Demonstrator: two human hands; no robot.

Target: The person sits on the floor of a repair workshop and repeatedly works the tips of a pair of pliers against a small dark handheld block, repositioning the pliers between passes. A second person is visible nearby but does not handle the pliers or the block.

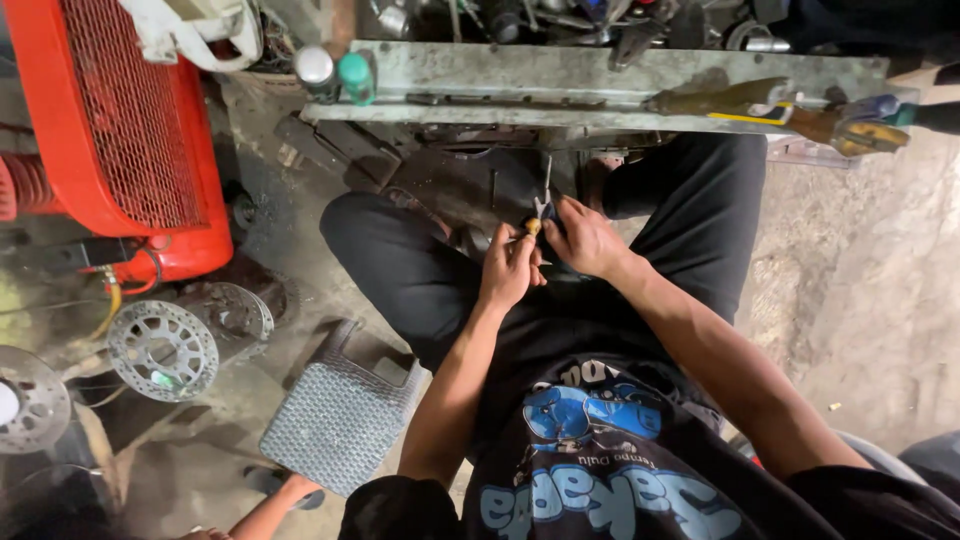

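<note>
Head view: your left hand and right hand together, both pinched on maybe a small yellow-tipped tool over your lap.

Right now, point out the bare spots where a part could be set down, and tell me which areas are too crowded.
Bare concrete floor lies right of the person's right knee, below the metal bench. A smaller patch lies between the grey plastic stool and the brake discs. Crowded: the bench's tools, the area by the red machine, and between the knees, where the left hand and right hand work.
</note>
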